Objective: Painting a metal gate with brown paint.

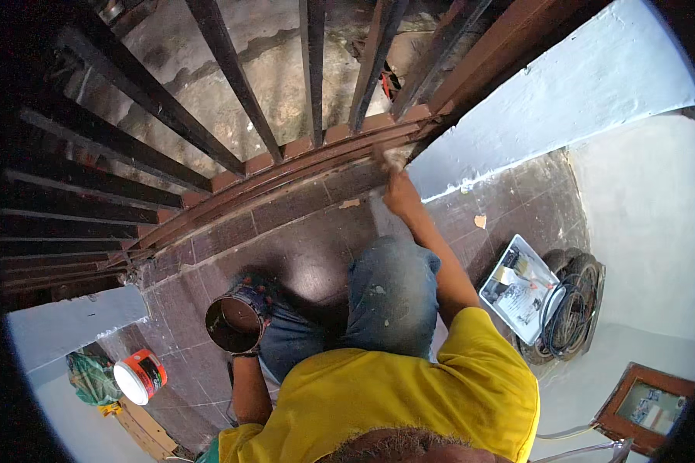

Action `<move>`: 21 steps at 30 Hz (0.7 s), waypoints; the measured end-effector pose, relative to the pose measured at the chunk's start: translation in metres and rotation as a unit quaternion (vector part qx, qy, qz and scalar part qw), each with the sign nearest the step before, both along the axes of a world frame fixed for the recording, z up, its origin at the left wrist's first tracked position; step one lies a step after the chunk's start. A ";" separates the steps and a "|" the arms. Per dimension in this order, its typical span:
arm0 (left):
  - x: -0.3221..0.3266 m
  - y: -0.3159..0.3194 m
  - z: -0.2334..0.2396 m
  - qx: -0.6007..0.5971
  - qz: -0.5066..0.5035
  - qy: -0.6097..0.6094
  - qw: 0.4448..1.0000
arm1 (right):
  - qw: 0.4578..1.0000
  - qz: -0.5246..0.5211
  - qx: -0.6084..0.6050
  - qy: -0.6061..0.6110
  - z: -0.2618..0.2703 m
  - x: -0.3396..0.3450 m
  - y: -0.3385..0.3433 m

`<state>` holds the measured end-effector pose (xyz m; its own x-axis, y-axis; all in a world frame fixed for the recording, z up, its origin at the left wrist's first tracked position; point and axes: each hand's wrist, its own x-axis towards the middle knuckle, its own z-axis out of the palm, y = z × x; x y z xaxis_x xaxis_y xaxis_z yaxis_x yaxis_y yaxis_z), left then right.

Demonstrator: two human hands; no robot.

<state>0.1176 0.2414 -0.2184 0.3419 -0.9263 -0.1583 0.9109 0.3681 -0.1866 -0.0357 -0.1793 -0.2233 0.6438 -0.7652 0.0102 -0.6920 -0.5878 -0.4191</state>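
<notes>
My left hand [247,360] holds up a paint can [258,302] beside my left knee. The can is streaked on the outside and has brown paint [242,316] inside; most of the fingers are hidden beneath or behind it. Stretched forward, my right hand [402,193] grips a blurred tool, apparently a paintbrush [382,156]. Its tip is at the reddish-brown bottom rail [301,151] of a barred gate, close to the right end. I cannot tell whether the tip touches the rail. Dark upright bars [311,75] rise from that rail.
Right of me, a white tray [521,289] with brushes leans by coiled black cable [567,324] and wheels. An orange-and-white bucket [141,377] and a green bag [92,379] are at left. A pale-blue wall base [533,110] adjoins the gate. Brown floor tiles [220,289] surround me.
</notes>
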 end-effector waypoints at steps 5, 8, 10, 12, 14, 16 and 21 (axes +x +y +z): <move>-0.001 0.014 -0.016 0.046 0.020 0.003 0.999 | 0.999 0.036 0.023 -0.004 0.049 0.001 0.009; 0.002 0.006 -0.009 0.008 -0.005 -0.014 1.000 | 0.992 -0.099 0.016 0.071 0.058 0.016 -0.023; 0.002 0.004 -0.011 -0.005 -0.004 -0.012 1.000 | 0.991 -0.103 0.003 0.089 0.041 0.018 -0.044; 0.002 0.004 -0.008 -0.007 -0.002 -0.017 1.000 | 0.989 -0.101 -0.010 0.109 0.031 0.018 -0.048; 0.002 0.008 -0.013 -0.008 0.004 -0.022 1.000 | 0.983 0.000 -0.002 0.185 0.030 0.018 -0.037; 0.005 0.012 -0.023 0.012 0.004 -0.017 1.000 | 0.987 -0.014 0.007 0.161 0.046 0.014 -0.032; 0.001 0.007 -0.009 -0.005 -0.004 -0.017 1.000 | 0.989 -0.112 -0.003 0.092 0.039 0.008 -0.040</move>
